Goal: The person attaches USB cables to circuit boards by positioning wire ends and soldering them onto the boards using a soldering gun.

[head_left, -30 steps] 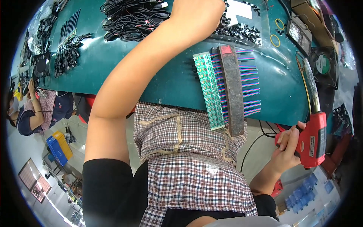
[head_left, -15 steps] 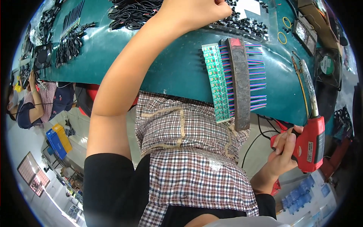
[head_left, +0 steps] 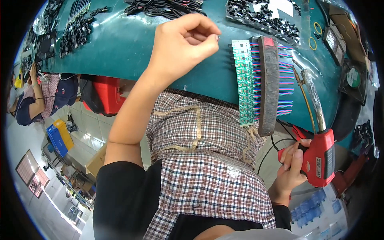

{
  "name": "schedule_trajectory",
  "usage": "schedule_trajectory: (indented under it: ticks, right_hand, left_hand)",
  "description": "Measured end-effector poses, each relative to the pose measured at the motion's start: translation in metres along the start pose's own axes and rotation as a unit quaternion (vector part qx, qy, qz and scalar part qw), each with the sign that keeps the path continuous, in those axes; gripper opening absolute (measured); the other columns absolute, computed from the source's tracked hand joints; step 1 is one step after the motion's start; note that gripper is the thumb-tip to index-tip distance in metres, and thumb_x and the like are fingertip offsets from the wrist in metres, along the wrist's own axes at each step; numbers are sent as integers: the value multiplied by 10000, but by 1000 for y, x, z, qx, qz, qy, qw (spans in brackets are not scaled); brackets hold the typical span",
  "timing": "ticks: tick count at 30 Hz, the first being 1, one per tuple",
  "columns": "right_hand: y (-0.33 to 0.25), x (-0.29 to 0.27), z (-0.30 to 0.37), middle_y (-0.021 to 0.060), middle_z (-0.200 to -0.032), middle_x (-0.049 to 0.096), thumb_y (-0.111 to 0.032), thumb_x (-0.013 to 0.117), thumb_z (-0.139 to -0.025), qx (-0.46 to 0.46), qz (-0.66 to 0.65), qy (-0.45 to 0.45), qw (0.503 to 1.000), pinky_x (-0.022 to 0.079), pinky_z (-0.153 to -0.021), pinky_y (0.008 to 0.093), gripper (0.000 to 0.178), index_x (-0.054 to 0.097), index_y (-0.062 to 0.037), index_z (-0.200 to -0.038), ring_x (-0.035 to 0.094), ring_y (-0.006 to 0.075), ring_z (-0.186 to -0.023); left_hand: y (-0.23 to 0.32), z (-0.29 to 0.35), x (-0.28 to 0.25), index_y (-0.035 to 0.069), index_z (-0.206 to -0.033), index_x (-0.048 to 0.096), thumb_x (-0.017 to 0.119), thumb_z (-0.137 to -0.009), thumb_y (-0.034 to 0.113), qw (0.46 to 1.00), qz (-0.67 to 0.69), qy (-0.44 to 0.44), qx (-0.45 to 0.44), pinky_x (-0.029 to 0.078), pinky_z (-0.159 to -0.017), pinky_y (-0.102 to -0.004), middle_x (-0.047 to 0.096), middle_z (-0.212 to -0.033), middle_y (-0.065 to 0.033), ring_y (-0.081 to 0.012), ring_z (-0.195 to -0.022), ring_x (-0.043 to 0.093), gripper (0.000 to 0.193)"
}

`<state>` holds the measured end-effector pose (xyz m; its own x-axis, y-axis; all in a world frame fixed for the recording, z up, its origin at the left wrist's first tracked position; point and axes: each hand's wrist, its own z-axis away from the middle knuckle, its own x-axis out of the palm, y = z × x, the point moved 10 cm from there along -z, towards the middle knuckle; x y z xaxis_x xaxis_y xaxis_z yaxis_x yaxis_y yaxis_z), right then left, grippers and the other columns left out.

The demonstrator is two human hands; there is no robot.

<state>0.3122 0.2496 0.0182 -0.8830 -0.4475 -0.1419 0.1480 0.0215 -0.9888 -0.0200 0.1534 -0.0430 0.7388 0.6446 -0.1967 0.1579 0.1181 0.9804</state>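
My left hand (head_left: pixel 178 50) is raised over the table with thumb and forefinger pinched together; whatever is between the tips is too small to make out. Lower right, my right hand (head_left: pixel 291 170) grips a red soldering gun (head_left: pixel 323 160), its metal tube and thin feed tube pointing up and away. Between the hands, a strip of green circuit boards (head_left: pixel 245 86) lies at the table's near edge. A dark, worn bar (head_left: pixel 268 90) rests across the colored wires (head_left: pixel 285 83) running alongside the boards. Small black parts (head_left: pixel 262 18) fill a clear bag or tray beyond the boards.
Black cables (head_left: pixel 162 9) lie at the far edge, with more cable bundles (head_left: pixel 76 38) at left. Yellow rings (head_left: pixel 313 43) and a small fan (head_left: pixel 354 78) are at right. Another person (head_left: pixel 48 98) sits at far left. A red stool (head_left: pixel 107 96) stands under the table.
My left hand has come back from the bag of small black parts toward me, left of the boards, fingers pinched. The soldering gun stays in my right hand, slightly shifted with the view.
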Motion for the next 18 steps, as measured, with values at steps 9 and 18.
schedule_trajectory:
  ticks: [9,18]
  right_hand:
    - [3,17,16,22,-659,436,-57,546,-947,35,44,-65,996,344,-471,258,233,466,20,-1152,331,74,-455]
    - [9,28,31,25,-697,434,-78,555,-958,61,90,-118,987,392,-506,269,253,470,11,-1178,370,83,-478]
  left_hand:
    - [13,35,16,-45,-978,668,664,-888,-38,999,2,-43,12,573,-735,-221,711,-922,-96,-129,-838,705,90]
    - [11,44,31,-50,-948,676,693,-842,-68,998,33,-45,9,573,-731,-215,705,-914,-80,-115,-811,703,109]
